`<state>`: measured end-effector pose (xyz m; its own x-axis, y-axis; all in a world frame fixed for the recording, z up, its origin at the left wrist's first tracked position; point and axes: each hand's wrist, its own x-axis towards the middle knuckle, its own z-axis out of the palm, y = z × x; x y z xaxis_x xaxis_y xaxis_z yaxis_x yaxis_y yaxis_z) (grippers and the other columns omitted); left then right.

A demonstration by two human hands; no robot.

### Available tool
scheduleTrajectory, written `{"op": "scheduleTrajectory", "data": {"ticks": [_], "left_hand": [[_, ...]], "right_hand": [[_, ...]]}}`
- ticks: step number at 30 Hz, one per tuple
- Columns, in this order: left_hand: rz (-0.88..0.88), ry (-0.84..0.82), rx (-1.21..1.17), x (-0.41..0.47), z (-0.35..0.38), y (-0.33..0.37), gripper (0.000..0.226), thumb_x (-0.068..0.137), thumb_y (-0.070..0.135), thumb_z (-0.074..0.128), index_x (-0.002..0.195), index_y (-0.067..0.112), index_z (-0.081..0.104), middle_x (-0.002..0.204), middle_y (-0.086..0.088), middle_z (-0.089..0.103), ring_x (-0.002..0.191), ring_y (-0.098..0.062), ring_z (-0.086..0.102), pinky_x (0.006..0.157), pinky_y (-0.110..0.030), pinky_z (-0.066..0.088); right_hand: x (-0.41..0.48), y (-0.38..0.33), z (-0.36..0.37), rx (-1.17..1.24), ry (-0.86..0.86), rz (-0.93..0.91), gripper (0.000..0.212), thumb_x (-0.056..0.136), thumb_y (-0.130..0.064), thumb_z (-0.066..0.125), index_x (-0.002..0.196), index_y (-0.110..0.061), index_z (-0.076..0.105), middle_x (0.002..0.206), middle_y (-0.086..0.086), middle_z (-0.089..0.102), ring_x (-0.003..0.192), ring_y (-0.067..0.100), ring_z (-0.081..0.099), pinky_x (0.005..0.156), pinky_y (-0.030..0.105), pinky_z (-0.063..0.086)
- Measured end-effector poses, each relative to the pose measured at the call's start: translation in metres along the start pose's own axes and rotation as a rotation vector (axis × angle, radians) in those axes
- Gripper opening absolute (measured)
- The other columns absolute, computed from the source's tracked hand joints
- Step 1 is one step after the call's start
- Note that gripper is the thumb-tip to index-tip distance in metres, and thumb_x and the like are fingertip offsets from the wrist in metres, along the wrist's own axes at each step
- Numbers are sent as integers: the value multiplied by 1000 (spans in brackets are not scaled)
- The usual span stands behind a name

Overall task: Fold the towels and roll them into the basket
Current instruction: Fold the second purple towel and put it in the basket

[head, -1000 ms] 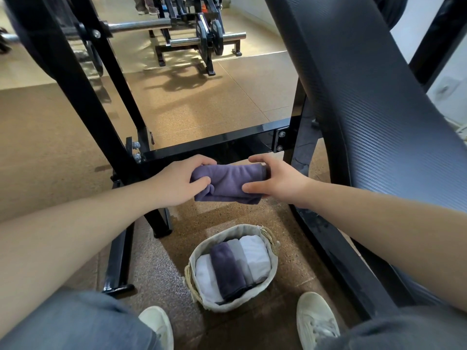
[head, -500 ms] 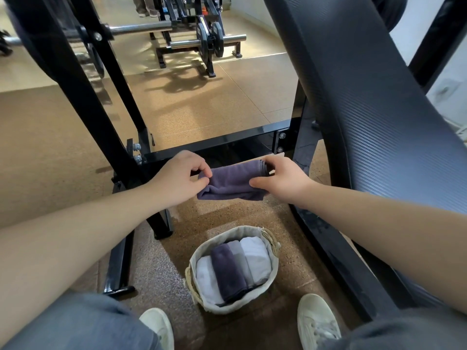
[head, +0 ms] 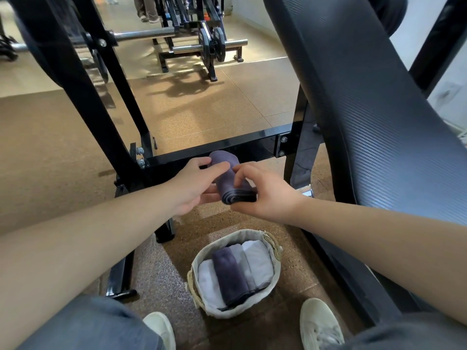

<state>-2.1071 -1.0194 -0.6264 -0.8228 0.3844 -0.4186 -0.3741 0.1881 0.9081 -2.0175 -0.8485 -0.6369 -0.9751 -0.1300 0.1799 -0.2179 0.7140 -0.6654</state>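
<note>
Turned end-on, the purple towel [head: 227, 176] sits between both hands above the basket [head: 274, 267].

A black padded bench back [head: 366, 117] slants at my right; a steel frame crossbar [head: 227, 145] spans the brown speckled floor [head: 50, 147], barbell rack [head: 202, 49] beyond.

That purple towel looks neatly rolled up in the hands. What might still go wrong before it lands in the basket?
The rolled purple towel is pinched only by the left hand and right hand, so it could unroll. The basket already holds several rolled towels, so squeezing in another may be tight.
</note>
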Motion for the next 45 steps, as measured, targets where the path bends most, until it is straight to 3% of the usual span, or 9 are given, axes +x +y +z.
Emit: {"op": "scheduleTrajectory", "data": {"ticks": [8, 12, 16, 23, 27, 34, 37, 40, 45], "left_hand": [[58, 23, 96, 1, -4, -7, 84, 88, 9, 78, 151, 37, 30, 119, -12, 66, 100, -30, 72, 70, -46, 61], [181, -3, 132, 0, -6, -6, 70, 92, 2, 69, 133, 49, 38, 123, -18, 60, 104, -36, 70, 83, -59, 60], [229, -109, 137, -6, -4, -6, 54, 96, -2, 61, 120, 47, 55, 128, -18, 61, 108, -37, 69, 86, -65, 57], [205, -216, 98, -11, 0, -7, 68, 94, -12, 58, 135, 41, 47, 131, -20, 58, 111, -34, 70, 86, -60, 59], [209, -183, 115, -9, 2, -12, 73, 89, -15, 61, 131, 43, 48, 132, -17, 55, 114, -33, 67, 87, -63, 58], [195, -126, 324, -5, 10, -45, 73, 83, -1, 76, 133, 40, 42, 125, -12, 57, 106, -28, 68, 86, -50, 62], [186, -130, 385, -4, 14, -67, 74, 82, 1, 78, 135, 36, 40, 125, -10, 55, 106, -26, 66, 82, -43, 62], [179, -95, 389, -3, 22, -91, 77, 80, 1, 80, 137, 31, 37, 125, -9, 53, 108, -23, 62, 81, -37, 60], [139, -4, 284, 1, 27, -127, 78, 76, 5, 80, 132, 40, 39, 126, -8, 54, 111, -25, 62, 91, -48, 59]], "right_hand": [[-1, 3, 3, 119, 12, 29, 17, 87, -18, 76, 102, -21, 69, 122, -2, 62, 115, 11, 59, 94, 28, 54], [4, 7, 2, 211, 90, 209, 43, 87, -19, 76, 126, -27, 59, 132, -3, 53, 118, 13, 57, 84, 23, 55], [4, 4, -2, 509, 36, 334, 67, 88, -8, 75, 144, -29, 44, 136, 2, 51, 96, 17, 69, 72, 27, 59], [5, 2, 0, 654, 8, 366, 84, 83, 3, 74, 147, -37, 36, 129, 16, 59, 103, 30, 71, 88, 45, 61], [0, 6, 4, 706, -47, 400, 91, 83, 9, 70, 147, -45, 33, 133, 14, 54, 109, 36, 67, 80, 48, 63], [-21, 11, 19, 399, -191, 451, 104, 83, 5, 68, 158, -42, 14, 138, 6, 46, 102, 25, 66, 72, 34, 61], [-29, 16, 28, 227, -258, 452, 105, 82, 1, 67, 159, -42, 9, 135, 9, 51, 104, 26, 67, 84, 44, 61], [-35, 20, 35, 73, -337, 428, 103, 85, -2, 66, 160, -38, 6, 132, 9, 56, 108, 25, 65, 92, 41, 57], [-38, 39, 64, 0, -319, 390, 99, 84, -8, 68, 161, -31, 12, 140, 12, 48, 120, 29, 57, 98, 34, 50]]}}
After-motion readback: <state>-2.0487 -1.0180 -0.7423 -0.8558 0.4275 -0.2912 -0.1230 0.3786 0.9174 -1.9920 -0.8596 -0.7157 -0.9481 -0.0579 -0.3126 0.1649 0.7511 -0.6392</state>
